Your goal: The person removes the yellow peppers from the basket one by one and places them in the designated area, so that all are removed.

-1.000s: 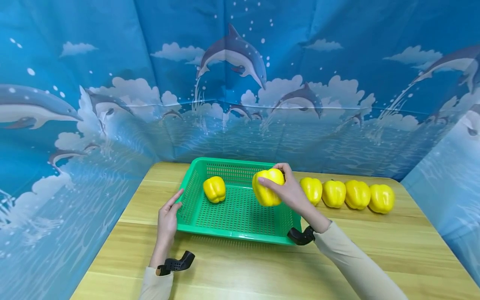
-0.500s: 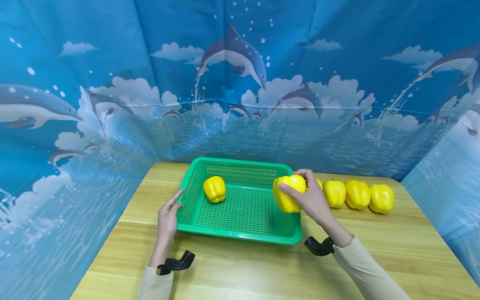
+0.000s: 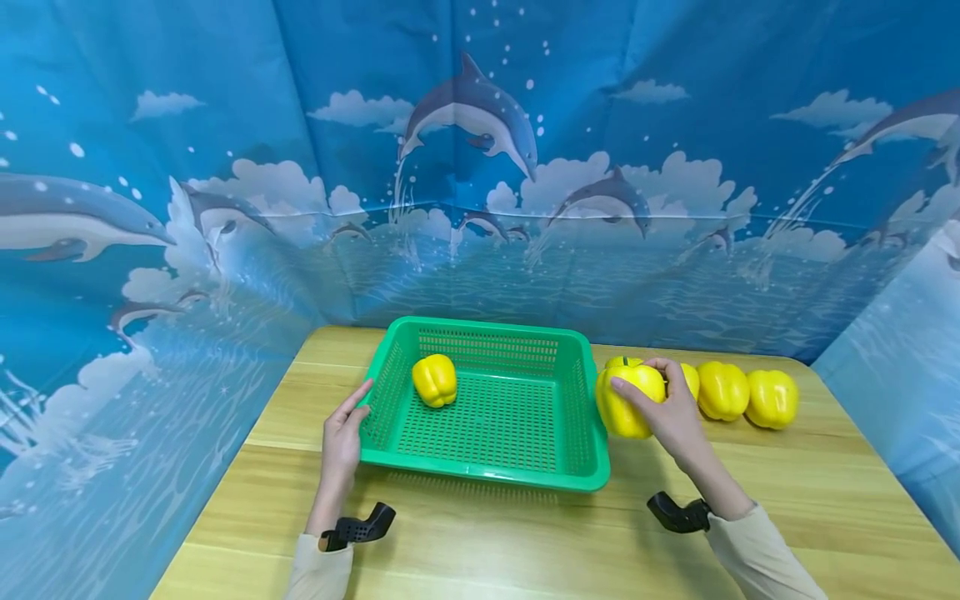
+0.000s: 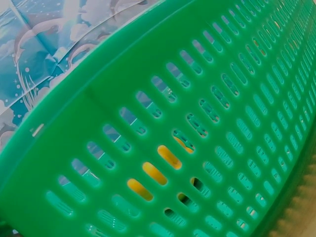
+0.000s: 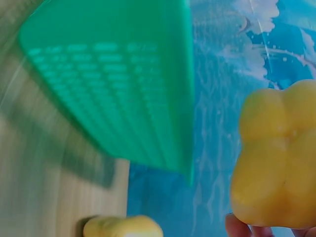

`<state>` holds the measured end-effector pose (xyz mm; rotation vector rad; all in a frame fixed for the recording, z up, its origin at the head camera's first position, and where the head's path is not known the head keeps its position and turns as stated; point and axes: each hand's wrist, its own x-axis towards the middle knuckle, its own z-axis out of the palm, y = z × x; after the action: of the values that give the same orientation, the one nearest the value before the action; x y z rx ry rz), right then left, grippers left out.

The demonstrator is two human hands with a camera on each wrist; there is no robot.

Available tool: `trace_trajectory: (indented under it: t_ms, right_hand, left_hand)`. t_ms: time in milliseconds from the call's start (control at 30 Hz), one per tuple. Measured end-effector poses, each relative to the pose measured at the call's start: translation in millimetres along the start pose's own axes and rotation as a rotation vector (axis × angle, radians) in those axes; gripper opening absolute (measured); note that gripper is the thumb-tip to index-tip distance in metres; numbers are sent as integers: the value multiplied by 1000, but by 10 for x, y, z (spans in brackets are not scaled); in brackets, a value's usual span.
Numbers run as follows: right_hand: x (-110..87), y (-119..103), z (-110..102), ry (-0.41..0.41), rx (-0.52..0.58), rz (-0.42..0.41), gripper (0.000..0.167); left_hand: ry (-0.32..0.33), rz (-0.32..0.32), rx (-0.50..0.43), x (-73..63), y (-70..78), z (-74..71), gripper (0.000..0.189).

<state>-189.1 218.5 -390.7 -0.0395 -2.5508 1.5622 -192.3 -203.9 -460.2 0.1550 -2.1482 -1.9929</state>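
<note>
My right hand grips a yellow bell pepper just right of the green plastic basket. This bell pepper shows its lobed end in the right wrist view, with fingertips below it. Inside the basket, toward its left side, lies another yellow bell pepper. My left hand touches the basket's left rim with its fingers fairly straight; some fingers are hidden. In the left wrist view the basket's slotted wall fills most of the picture, with yellow showing through several slots.
Several yellow bell peppers, such as this one and the end one, stand in a row on the wooden table right of the basket. The held pepper and right hand partly cover the row. A dolphin-print cloth hangs behind the table.
My right hand has carried its bell pepper rightward, from above the basket to beyond its right rim. The left hand stays at the left rim. The head view has shifted slightly.
</note>
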Motion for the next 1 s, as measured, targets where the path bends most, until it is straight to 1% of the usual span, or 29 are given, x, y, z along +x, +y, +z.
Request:
trace_trajectory:
  t_ms: [233,300,467,567,700,833,933,1000]
  right_hand:
    - [-38,134,-113,28,-68,18,67]
    - [-42,185,-124,28,-84,23,69]
    - [-60,302,-134,48,-115,44,71]
    - [-70,364,-136,48,-125,55,73]
    - [-79,447,-136,27,-151,87,77]
    - [-75,529,-133,17,-200,101,80]
    - [-67,584,-128,18,-219,98,80]
    - [-60,619,-124,17,-227,98,80]
  left_hand:
    - [13,-3,13,-3,0,-7,40]
    - [14,-7,14,-6,0,-5,39]
    - [5,11,5,-10,9,0,39]
    - [-2,11,6,-10,26,0,39]
    - [-13,-1,-6,-38,112,2,39]
    - [-24,4,6,-92,233,21,40]
    - [-28,3,10,-82,211,19,40]
    - [-27,5,11,-57,152,15,40]
